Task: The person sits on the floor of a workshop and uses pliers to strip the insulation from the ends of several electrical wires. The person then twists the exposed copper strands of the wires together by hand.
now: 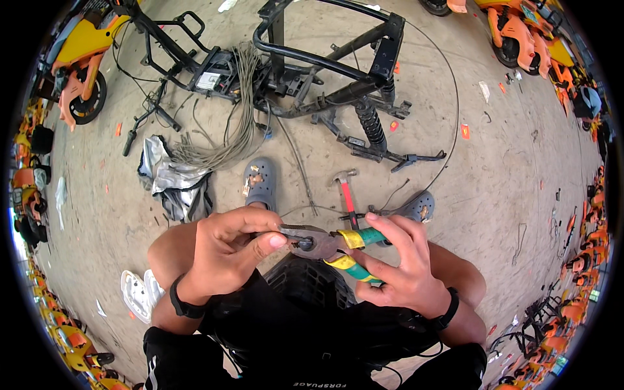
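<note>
Over my lap, my right hand (403, 266) grips a pair of pliers (323, 246) by handles wrapped in green and yellow. The jaws point left, toward my left hand (227, 250). Between thumb and bent fingers, that hand pinches a small dark piece (304, 244). The piece reaches into the pliers' jaws; its exact kind is too small to tell, and my fingers hide part of it. Just beyond the pliers, a hammer (346, 198) with a red handle lies on the floor.
Ahead stands a black vehicle frame (325, 62) with a shock absorber (370, 127). A bundle of grey cables (240, 123) hangs from it to the floor, beside a crumpled silver cloth (172, 172). White footwear (136, 296) lies at left. Yellow-orange scooters (81, 49) line the edges.
</note>
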### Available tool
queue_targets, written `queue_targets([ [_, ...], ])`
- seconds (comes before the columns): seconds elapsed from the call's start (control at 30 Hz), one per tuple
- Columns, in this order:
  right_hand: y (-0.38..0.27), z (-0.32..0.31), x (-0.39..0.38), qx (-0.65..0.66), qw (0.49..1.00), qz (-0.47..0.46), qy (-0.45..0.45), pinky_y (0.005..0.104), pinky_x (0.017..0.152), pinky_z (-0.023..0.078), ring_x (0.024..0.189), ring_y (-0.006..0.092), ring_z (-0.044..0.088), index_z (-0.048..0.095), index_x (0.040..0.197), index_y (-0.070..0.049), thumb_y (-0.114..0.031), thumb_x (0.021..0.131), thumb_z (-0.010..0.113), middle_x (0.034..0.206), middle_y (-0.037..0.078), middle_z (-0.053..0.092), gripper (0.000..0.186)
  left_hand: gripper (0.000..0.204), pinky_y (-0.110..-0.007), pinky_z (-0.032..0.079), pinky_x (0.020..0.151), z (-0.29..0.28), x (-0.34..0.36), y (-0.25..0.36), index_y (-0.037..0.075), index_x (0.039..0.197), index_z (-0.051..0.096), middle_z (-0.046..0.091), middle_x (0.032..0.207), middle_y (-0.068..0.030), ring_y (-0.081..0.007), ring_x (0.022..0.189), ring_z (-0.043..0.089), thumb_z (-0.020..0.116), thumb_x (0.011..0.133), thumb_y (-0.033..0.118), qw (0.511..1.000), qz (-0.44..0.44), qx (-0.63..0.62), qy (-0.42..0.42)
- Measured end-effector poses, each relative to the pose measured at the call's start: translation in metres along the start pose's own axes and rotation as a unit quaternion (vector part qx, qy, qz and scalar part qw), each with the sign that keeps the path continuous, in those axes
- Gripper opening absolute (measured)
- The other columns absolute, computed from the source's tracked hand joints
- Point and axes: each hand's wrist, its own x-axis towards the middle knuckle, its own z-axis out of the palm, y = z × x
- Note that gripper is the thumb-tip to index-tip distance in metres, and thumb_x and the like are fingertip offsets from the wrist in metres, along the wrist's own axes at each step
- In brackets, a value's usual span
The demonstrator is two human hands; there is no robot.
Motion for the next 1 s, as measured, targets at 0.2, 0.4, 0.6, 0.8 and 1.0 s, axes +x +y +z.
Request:
queue_targets([
  [0.2,0.000,-0.001,-0.001,-0.005,1.000,-0.009,-0.001,0.0432,0.089,0.044,0.109,0.0315,0.057,0.076,0.101,-0.014,-0.021,0.063,0.076,0.141,0.013,0.053,0.039,0.014,-0.025,0.049,0.082,-0.004,0.000,-0.001,-0.008,0.106,0.066,0.069,0.100,-0.0115,-0.0117,0.090,0.060,0.067,0.093,-0.003,0.998,0.008,-0.051,-0.037],
  [0.4,0.001,-0.002,0.000,-0.025,0.999,-0.024,0.003,0.0416,0.084,0.044,0.107,0.0304,0.057,0.076,0.098,-0.014,-0.023,0.064,0.076,0.142,0.013,0.053,0.035,0.015,-0.025,0.050,0.081,-0.004,0.000,0.000,-0.007,0.109,0.063,0.069,0.103,-0.0123,-0.0114,0.089,0.062,0.066,0.095,-0.002,0.997,-0.004,-0.059,-0.050],
  [0.6,0.001,-0.001,-0.001,-0.044,0.999,-0.028,0.008,0.0416,0.082,0.044,0.105,0.0303,0.058,0.076,0.095,-0.012,-0.025,0.066,0.076,0.143,0.014,0.052,0.032,0.014,-0.024,0.051,0.076,-0.003,0.000,-0.001,-0.006,0.108,0.063,0.068,0.102,-0.0114,-0.0108,0.084,0.062,0.065,0.095,-0.001,0.997,-0.010,-0.065,-0.047],
  [0.8,-0.001,-0.001,-0.001,-0.066,0.997,-0.032,0.012,0.0407,0.081,0.045,0.103,0.0305,0.058,0.075,0.091,-0.010,-0.025,0.066,0.076,0.145,0.016,0.051,0.029,0.012,-0.024,0.051,0.075,-0.002,0.000,-0.003,-0.006,0.107,0.062,0.067,0.100,-0.0107,-0.0110,0.083,0.063,0.065,0.095,-0.003,0.998,-0.007,-0.053,-0.041],
  [1.0,-0.003,-0.002,-0.001,-0.077,0.996,-0.035,0.007,0.0400,0.079,0.047,0.101,0.0307,0.059,0.074,0.091,-0.009,-0.027,0.065,0.078,0.146,0.018,0.050,0.032,0.011,-0.027,0.049,0.072,0.006,0.002,0.000,-0.001,0.098,0.057,0.068,0.076,-0.0090,-0.0095,0.072,0.061,0.064,0.098,0.007,0.999,0.002,-0.029,-0.015],
])
